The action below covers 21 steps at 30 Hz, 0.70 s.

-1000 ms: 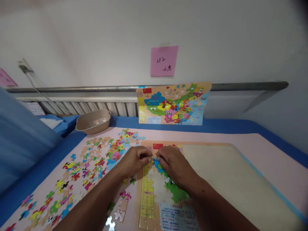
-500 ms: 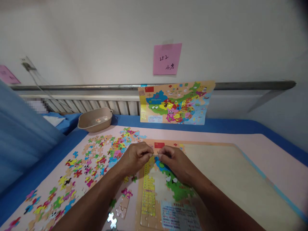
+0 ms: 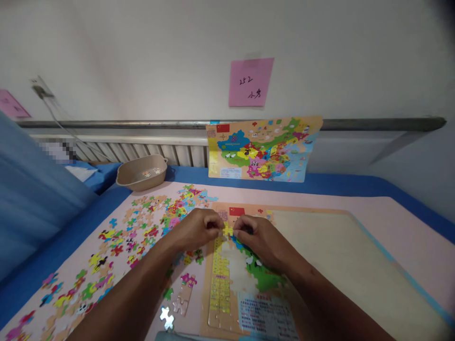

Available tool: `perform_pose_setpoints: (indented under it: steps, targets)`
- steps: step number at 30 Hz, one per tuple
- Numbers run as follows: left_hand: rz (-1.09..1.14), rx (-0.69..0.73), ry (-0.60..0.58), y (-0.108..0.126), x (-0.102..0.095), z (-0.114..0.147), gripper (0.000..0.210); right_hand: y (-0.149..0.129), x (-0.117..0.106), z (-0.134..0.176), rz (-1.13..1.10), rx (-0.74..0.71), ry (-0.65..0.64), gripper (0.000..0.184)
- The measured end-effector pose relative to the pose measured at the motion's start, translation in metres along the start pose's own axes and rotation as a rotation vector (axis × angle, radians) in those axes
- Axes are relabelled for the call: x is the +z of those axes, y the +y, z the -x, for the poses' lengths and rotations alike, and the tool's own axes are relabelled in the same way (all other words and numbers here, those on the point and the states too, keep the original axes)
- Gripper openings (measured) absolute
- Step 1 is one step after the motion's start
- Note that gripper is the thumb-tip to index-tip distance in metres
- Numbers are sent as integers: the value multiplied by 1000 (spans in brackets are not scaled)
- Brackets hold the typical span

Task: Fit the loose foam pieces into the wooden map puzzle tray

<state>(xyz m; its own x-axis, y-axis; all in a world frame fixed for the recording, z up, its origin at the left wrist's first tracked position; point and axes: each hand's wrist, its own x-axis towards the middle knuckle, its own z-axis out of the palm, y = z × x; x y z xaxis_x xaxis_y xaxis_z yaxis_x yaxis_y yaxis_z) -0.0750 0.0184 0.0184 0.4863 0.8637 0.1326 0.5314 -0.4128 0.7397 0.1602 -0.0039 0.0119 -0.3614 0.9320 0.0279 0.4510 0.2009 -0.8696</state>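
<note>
My left hand (image 3: 203, 230) and my right hand (image 3: 256, 237) face each other over the upper left of a partly filled jigsaw puzzle board (image 3: 313, 265). Both are closed, thumb against fingers, at opposite sides of a small yellow puzzle piece (image 3: 228, 230). It lies just below the printed red flag (image 3: 236, 211). Joined pieces form a yellow text strip (image 3: 220, 289) on the left, a green area with sheep (image 3: 263, 277), and a pale blue text panel (image 3: 265, 315). Part of the blue map area is hidden under my right hand.
Many loose puzzle pieces (image 3: 103, 260) are spread over the pink mat left of the board. A beige basket (image 3: 142, 176) with a few pieces stands behind them. A printed reference map (image 3: 265, 149) leans against the wall rail (image 3: 373, 125).
My fingertips have parted slightly, and the yellow piece between them now shows more. My left hand has shifted a little left. The view has also moved slightly.
</note>
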Motion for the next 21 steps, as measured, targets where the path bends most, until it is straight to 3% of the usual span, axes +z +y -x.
perform_pose_setpoints:
  steps: [6, 21]
  targets:
    - [-91, -71, 36, -10, -21, 0, 12, -4, -3, 8, 343, -234, -67, 12]
    - [-200, -93, 5, -17, -20, -1, 16, -6, 1, 18, 415, -229, -101, 15]
